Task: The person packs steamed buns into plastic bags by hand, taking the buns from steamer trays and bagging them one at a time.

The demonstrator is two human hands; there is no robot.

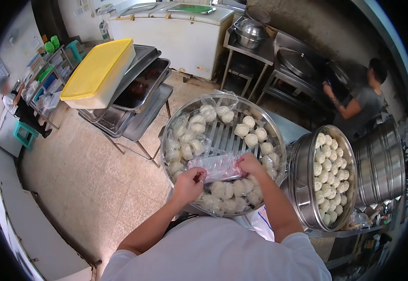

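A large round steamer tray (282, 129) with a slotted metal base stands in front of me. White steamed buns (251, 139) sit around its rim, many of them in clear plastic bags. Across the tray's near middle lies a stack of clear plastic bags (215, 166) with red print. My left hand (189, 185) pinches the stack's left end, thumb against fingers. At the right end, my right hand (251, 164) has its fingers closed on the plastic. Bagged buns (234, 189) lie just below the stack, between my forearms.
A second steamer (302, 187) full of buns (328, 173) stands to the right, beside stacked steamer tiers (382, 164). At left, a yellow-lidded box (101, 70) rests on metal trays (138, 89). One person (358, 103) works at the back right; another (14, 103) is far left.
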